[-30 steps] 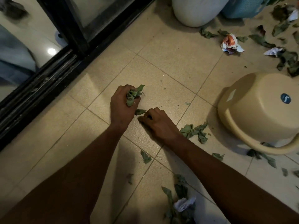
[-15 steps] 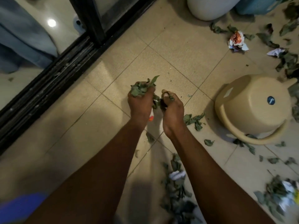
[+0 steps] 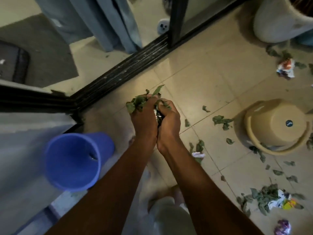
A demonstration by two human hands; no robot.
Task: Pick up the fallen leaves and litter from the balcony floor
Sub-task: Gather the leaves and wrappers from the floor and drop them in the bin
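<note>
Here, 2 hands meet above the balcony floor (image 3: 203, 73): the left hand (image 3: 144, 119) is curled round a bunch of green leaves (image 3: 136, 103), and the right hand (image 3: 169, 119), touching it, clutches the same bunch. Loose leaves (image 3: 220, 120) and crumpled litter (image 3: 277, 201) lie toward the floor's right edge, around an upturned beige tub (image 3: 274, 126). A blue bucket (image 3: 72, 160) stands at the left edge.

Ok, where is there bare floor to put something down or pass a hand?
Bare tiles lie between the door track and the upturned beige tub, up toward the white pot. Crowded: loose leaves lie beside the tub, and a pile of leaves and paper sits at lower right.
</note>
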